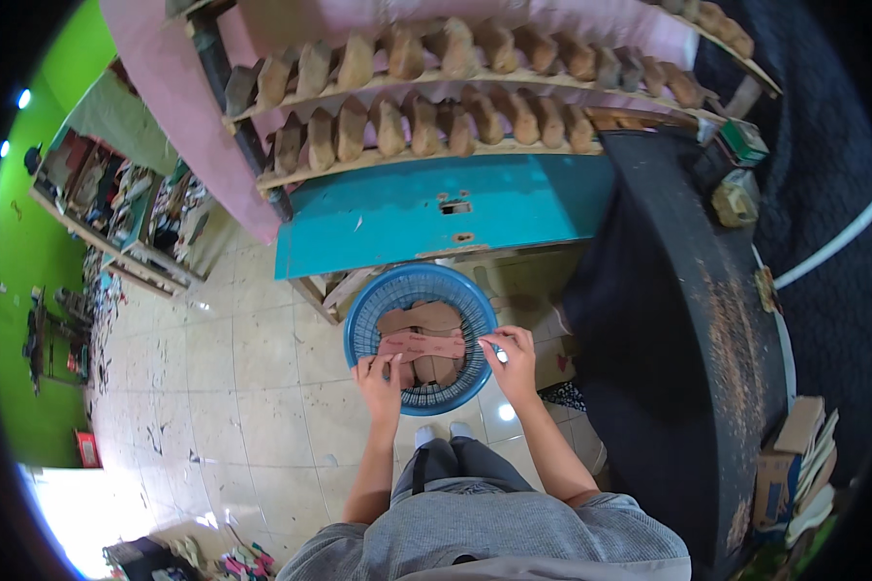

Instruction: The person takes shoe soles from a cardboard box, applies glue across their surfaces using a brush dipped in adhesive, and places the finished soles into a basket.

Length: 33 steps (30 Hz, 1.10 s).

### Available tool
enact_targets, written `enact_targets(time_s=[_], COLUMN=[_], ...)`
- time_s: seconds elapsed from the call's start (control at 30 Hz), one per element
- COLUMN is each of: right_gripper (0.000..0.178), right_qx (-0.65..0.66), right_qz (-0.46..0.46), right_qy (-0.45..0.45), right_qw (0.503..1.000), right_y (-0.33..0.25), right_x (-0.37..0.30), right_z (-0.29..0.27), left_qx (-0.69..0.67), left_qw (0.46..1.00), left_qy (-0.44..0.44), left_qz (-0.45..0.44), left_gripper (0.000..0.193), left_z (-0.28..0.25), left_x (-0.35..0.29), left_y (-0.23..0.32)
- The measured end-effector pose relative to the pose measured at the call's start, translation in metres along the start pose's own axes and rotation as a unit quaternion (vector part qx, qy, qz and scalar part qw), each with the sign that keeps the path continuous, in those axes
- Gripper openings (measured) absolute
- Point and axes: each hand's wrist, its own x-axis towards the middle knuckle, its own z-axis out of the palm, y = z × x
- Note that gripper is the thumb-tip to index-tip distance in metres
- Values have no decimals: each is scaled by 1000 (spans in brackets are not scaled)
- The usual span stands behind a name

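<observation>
A blue plastic basket (352, 334) stands on the floor in front of me, with several brown, sole-shaped pieces (434, 316) in it. Across them lies a pinkish insole-shaped piece (421, 347) with dark printed marks. My left hand (378, 380) is over the basket's near left rim. Its thumb and fingers are apart, with the tips close to the left end of the pinkish piece. At the right rim, my right hand (515, 360) has thumb and forefinger brought together near that piece's right end. What they pinch, if anything, is too small to make out.
Behind the basket is a turquoise bench (378, 218), under shelves (358, 163) lined with several shoe lasts (389, 126). A dark-covered table (664, 290) stands close on my right, a cardboard box (777, 489) near it. Scraps lie on the tiled floor (262, 358) at left.
</observation>
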Motion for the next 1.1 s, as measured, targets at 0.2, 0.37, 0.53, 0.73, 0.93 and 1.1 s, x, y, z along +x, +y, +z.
enact_targets(time_s=[0.2, 0.37, 0.53, 0.73, 0.93, 1.1], right_gripper=[17, 13, 13, 12, 11, 11], right_qx=[-27, -95, -174, -261, -321, -370], right_qz=[-3, 68, 132, 193, 228, 240], right_qy=[106, 231, 328, 426, 478, 490], right_qw=[994, 966, 919, 845, 785, 752], right_y=[-57, -81, -96, -105, -98, -79], right_x=[3, -39, -101, -173, -237, -287], right_z=[-96, -156, -219, -293, -369, -437], left_qx=[-51, -115, -199, -249, -309, -349], left_qw=[993, 973, 934, 878, 825, 790], left_qy=[-18, -87, -169, -247, -308, -347], left_qz=[109, 182, 243, 326, 360, 366], left_gripper=[13, 12, 12, 15, 17, 16], left_z=[-45, -47, -24, 15, 48, 67], left_x=[34, 38, 9, -52, -138, -223], left_y=[72, 132, 181, 247, 330, 400])
